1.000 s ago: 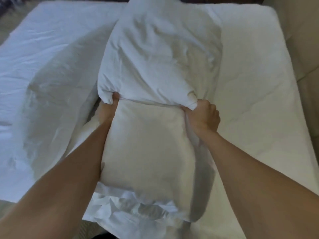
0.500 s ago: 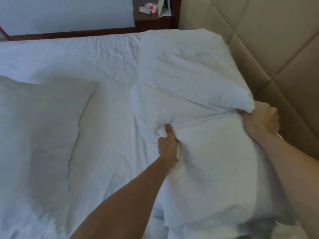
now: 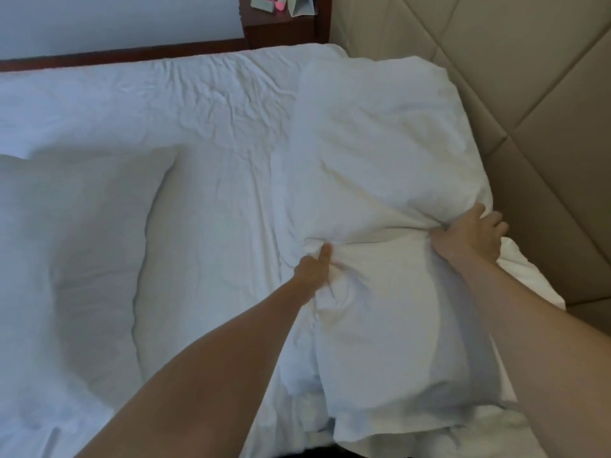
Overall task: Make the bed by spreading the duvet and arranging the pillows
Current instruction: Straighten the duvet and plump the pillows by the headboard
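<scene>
Against the padded beige headboard (image 3: pixel 515 104), the plump white fabric pillow (image 3: pixel 373 180) looks light, soft and floppy, best gripped where the left hand (image 3: pixel 312 267) and right hand (image 3: pixel 469 238) clamp bunched side folds.

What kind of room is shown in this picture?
Most likely a bedroom, perhaps in a hotel: a bed with a white sheet, a beige padded quilted headboard, and a dark wooden bedside table. Both hands grip a white pillow.
</scene>
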Demonstrator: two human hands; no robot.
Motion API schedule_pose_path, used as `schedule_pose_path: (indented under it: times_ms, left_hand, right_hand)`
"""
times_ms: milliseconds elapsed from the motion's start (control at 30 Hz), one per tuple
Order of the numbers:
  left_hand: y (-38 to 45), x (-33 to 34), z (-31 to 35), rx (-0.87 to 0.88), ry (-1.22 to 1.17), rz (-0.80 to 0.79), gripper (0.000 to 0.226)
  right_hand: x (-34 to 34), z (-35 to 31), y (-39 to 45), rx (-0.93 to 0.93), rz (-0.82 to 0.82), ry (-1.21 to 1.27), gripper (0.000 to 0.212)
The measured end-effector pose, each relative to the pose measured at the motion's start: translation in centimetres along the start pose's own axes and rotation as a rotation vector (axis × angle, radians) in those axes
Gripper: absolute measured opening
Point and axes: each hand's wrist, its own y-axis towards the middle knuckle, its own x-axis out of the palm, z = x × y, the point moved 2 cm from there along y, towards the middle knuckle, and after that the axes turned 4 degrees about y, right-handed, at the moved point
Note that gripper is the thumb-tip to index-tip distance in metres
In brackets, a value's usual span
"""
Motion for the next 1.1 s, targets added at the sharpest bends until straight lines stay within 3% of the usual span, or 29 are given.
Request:
schedule_pose_path:
  times_ms: [167,267,600,700,900,1100]
  left_hand:
    - [-0.7,-6.1,-0.6,0.154,0.259,0.033,0.051]
    - [-1.1,-11.1,-1.5,0.19,0.248,0.08,0.02]
    - [-2.9,-32.1,-9.7,0.2,0.228,0.398,0.029]
    - [-3.7,-39.3,-13.8,0.158,0.304,0.549,0.015]
    - [-4.4,-52.6,-24.9,-0.061,0.423,0.859,0.064]
    - [-2.1,-60.1,-35.0,-0.311,0.184,0.731,0.094]
  right_hand:
    - [0.6,-5.1,-3.8,-0.038,-0.148,0.096,0.062]
    - [1.9,-9.3,-7.3,-0.092,-0.259,0.093,0.061]
    - [9.2,-25.7,-21.8,-0.391,-0.52,0.082,0.044]
    - [12.6,-31.1,-27.6,-0.478,-0.594,0.07,0.05]
    - [20.6,-38.7,-39.6,-0.518,-0.788,0.052,0.078]
    - [28.5,-42.1,-46.8,-0.336,-0.949,0.119,0.117]
